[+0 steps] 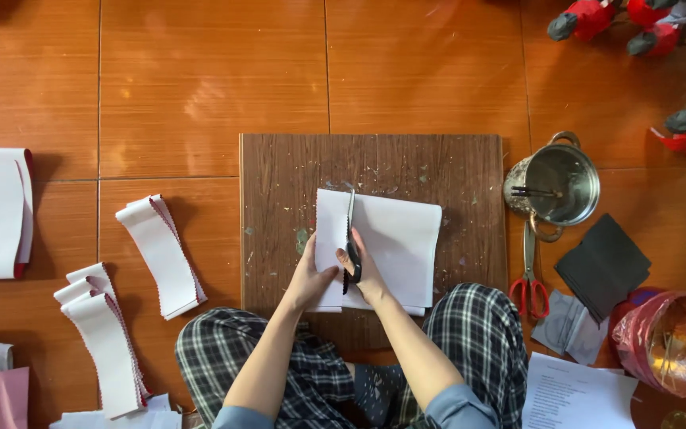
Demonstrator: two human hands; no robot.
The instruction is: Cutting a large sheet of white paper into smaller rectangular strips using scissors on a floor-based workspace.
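A folded stack of white sheets [395, 242] lies on a brown wooden board [279, 175] in front of my knees. My right hand [367, 274] grips black-handled scissors [351, 246], whose blades run up through the stack near its left side. My left hand [310, 278] presses flat on the narrow strip [329, 238] left of the blades. Both forearms reach in from the bottom, over my plaid trousers.
White strips with red zigzag edges [160, 254] lie in piles on the tiled floor at left [105, 342]. At right stand a metal pot [557, 187], red-handled scissors [529, 278], dark cloth [603, 266], a pink plastic bag [668, 342] and printed paper [577, 393].
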